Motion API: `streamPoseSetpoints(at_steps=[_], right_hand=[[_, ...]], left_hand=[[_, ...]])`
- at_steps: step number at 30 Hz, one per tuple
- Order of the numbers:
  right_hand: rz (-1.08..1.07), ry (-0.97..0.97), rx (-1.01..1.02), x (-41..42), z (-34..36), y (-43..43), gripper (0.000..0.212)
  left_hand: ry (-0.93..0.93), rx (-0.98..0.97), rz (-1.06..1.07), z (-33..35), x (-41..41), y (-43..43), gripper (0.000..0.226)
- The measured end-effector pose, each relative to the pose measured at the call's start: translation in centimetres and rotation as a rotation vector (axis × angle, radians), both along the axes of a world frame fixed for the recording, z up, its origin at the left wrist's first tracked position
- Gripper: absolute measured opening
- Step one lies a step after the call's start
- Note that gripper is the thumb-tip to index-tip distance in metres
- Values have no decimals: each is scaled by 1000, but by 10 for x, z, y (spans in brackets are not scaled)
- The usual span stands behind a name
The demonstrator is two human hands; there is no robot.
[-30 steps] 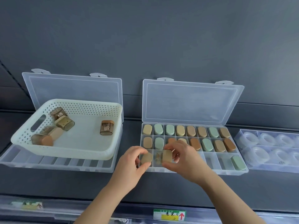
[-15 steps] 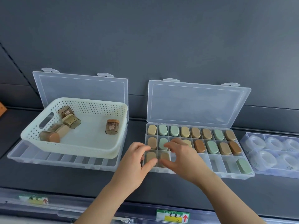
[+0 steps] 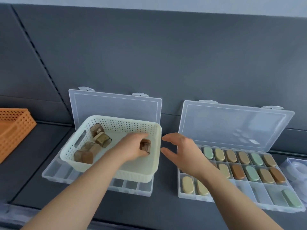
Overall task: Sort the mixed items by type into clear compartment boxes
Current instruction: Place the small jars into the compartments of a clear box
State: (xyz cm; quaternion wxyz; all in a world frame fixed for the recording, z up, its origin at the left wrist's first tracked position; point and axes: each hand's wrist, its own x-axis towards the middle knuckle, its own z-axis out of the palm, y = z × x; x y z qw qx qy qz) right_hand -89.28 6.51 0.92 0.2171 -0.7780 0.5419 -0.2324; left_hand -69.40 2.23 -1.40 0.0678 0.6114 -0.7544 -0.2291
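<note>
Just inside the right wall of the basket, the left hand grips the brown case roughly upright, while the right hand hovers open just past that rim, nearer the box whose free compartments lie further right, so the case likely travels rightward.

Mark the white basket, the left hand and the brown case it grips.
white basket (image 3: 123,125): head view, perforated far wall.
left hand (image 3: 131,146): head view, back of hand.
brown case (image 3: 145,144): head view, exposed front face.
</note>
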Motion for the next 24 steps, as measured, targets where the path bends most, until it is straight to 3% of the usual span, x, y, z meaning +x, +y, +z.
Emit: streamPoseSetpoints(at_steps=[3, 9, 14, 18, 21, 24], right_hand=[[-19, 41, 10, 21, 0, -13, 38], [-51, 202, -55, 73, 16, -38, 39], [80, 103, 182, 143, 4, -61, 40], [45, 69, 338, 187, -20, -78, 46], [-18, 43, 417, 205, -32, -83, 49], [-25, 10, 496, 209, -32, -82, 55]], left_hand=[[49, 9, -26, 1, 19, -2, 37], [300, -47, 223, 35, 106, 23, 57], [574, -112, 411, 46, 157, 34, 44], [819, -103, 546, 39, 175, 36, 38], [889, -61, 541, 31, 181, 37, 39], [942, -37, 503, 27, 181, 36, 26]])
